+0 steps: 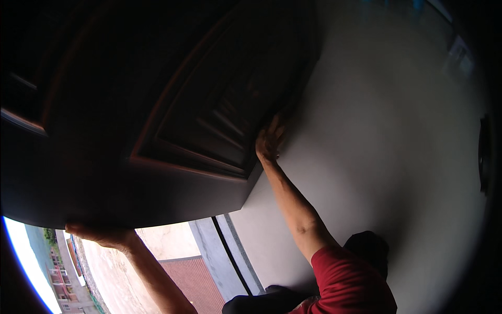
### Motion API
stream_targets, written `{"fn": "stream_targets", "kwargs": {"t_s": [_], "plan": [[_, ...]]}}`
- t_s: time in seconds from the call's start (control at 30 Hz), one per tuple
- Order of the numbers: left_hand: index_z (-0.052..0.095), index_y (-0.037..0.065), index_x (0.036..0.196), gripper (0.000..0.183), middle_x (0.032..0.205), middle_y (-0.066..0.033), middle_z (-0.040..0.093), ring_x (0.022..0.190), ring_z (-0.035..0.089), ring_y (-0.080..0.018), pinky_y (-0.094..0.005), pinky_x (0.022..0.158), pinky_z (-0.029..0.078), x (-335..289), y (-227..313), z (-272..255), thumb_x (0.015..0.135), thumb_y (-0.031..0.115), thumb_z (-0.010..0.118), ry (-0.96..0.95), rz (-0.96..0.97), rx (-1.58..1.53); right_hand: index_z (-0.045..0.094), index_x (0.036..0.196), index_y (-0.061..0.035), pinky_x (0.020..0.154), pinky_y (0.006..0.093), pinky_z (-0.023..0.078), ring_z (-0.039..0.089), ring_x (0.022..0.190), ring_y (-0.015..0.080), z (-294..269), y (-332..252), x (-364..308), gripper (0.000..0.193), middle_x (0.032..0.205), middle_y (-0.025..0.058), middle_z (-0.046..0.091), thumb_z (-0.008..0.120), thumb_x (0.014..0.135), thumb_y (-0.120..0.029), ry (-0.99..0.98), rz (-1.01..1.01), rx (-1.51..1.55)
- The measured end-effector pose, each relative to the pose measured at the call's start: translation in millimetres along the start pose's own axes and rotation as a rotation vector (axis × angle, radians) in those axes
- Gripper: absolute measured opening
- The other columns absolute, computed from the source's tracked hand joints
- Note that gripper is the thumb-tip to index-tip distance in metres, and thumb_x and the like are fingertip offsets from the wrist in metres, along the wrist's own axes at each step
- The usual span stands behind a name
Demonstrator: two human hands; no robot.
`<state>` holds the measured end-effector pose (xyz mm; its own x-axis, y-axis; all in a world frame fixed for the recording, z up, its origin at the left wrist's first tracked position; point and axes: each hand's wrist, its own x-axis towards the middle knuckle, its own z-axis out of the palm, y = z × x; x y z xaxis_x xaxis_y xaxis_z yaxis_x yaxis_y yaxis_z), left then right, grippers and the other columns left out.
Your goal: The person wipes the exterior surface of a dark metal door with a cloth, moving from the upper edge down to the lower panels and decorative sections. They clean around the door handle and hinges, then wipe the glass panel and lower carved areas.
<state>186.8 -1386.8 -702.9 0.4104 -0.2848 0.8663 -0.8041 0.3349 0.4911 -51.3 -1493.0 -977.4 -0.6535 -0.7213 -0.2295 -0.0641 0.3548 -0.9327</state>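
A large dark brown door panel (178, 193) with raised, reddish-edged mouldings fills the upper left, tilted in view. My left hand (104, 234) holds it at the lower edge; its fingers are largely hidden along that edge. Higher up, at the panel's right edge, my right hand (270, 140) is curled against the door. Those fingers are dim and slightly blurred. My right arm, in a red short sleeve (350, 280), reaches up across the grey floor.
A smooth grey floor (366, 157) spreads to the right. Below the door lie a threshold strip (230, 251), a reddish ribbed mat (193, 282) and pale outdoor paving (115, 275). Buildings (60, 277) stand outside at far left. A dark object (483, 157) sits at the right rim.
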Motion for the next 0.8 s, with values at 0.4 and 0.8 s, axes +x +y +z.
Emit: {"fn": "stream_targets", "kwargs": {"t_s": [0.4,0.8], "plan": [[0.027,0.008,0.140,0.083,0.134,-0.0145,0.032,0.124,0.034,-0.0290,-0.0471,0.104,0.030,23.5,32.6,32.0,0.085,0.071,0.033,-0.169,-0.239,-0.426,0.018,0.145,-0.0228,0.102,0.0369,0.033,0.033,0.126,0.0224,54.4,66.3,-79.3,0.059,0.143,0.0058,0.029,0.036,0.093,-0.045,-0.239,0.638,0.927],[0.038,0.005,0.131,0.079,0.125,-0.0115,0.041,0.113,0.039,-0.0243,-0.0403,0.100,0.033,24.6,27.9,34.1,0.087,0.070,0.030,-0.161,-0.216,-0.343,0.002,0.147,-0.0139,0.091,0.0442,0.041,0.042,0.109,0.0289,30.0,-23.3,-239.1,0.072,0.125,0.0204,0.032,0.043,0.088,-0.008,-0.144,-0.444,0.352]]}}
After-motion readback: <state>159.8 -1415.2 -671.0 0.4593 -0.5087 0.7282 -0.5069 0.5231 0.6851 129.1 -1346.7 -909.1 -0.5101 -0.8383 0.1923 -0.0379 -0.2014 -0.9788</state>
